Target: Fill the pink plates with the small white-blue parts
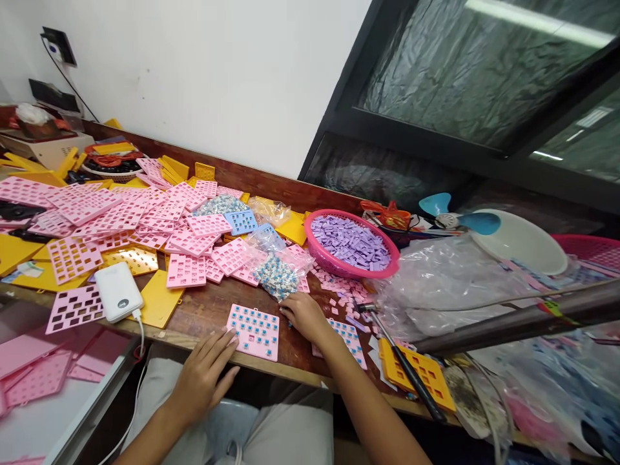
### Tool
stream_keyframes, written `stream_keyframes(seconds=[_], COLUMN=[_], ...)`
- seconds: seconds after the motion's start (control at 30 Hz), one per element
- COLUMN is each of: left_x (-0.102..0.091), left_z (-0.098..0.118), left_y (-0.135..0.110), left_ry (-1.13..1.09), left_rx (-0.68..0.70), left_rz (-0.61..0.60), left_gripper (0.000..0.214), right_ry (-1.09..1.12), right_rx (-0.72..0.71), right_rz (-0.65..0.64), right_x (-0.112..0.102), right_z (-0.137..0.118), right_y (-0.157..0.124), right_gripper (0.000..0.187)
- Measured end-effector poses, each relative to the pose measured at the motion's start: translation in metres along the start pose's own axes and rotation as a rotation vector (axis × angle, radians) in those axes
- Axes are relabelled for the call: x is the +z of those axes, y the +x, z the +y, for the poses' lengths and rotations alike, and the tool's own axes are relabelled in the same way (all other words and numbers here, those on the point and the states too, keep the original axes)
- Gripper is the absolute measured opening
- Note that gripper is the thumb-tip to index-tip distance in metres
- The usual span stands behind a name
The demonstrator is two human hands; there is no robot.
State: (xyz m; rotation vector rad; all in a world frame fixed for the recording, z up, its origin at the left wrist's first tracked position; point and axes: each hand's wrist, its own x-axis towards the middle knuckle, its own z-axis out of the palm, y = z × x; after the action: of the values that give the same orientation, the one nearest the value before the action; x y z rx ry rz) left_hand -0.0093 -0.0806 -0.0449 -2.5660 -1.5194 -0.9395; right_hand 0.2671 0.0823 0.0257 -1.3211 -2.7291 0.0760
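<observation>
A pink plastic grid plate, partly filled with small blue pieces, lies at the front of the wooden bench. My left hand rests at the plate's left edge, fingers stretched and touching it. My right hand sits at the plate's upper right corner, fingers curled down by a clear bag of small blue-and-white pieces; what they hold is hidden. A second partly filled pink plate lies under my right forearm.
Heaps of empty pink plates and yellow plates cover the left bench. A white power bank lies near the edge. A pink basket of purple pieces, crumpled clear plastic, a white bowl and a yellow plate sit right.
</observation>
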Motion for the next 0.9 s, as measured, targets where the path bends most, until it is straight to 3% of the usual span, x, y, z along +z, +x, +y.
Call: stream_keyframes(seconds=[0.13, 0.27, 0.43, 0.67, 0.9], left_x=[0.0, 0.004, -0.001, -0.001, 0.001], left_z=[-0.001, -0.003, -0.004, -0.008, -0.006], left_y=[0.009, 0.009, 0.014, 0.034, 0.036], left_ry=[0.054, 0.087, 0.081, 0.143, 0.148], left_rx=[0.017, 0.028, 0.003, 0.047, 0.034], left_rz=[-0.054, -0.062, -0.039, -0.109, -0.181], left_gripper=[0.066, 0.063, 0.061, 0.079, 0.08], right_ry=[0.246, 0.524, 0.495, 0.401, 0.341], right_rx=[0.032, -0.001, 0.0, 0.033, 0.068], right_rz=[0.081, 0.14, 0.143, 0.245, 0.22], right_x=[-0.01, -0.01, 0.013, 0.025, 0.019], right_z=[-0.013, -0.056, -0.096, -0.102, -0.107], right_y=[-0.007, -0.019, -0.028, -0.038, -0.036], right_gripper=[0.01, 0.009, 0.006, 0.018, 0.015])
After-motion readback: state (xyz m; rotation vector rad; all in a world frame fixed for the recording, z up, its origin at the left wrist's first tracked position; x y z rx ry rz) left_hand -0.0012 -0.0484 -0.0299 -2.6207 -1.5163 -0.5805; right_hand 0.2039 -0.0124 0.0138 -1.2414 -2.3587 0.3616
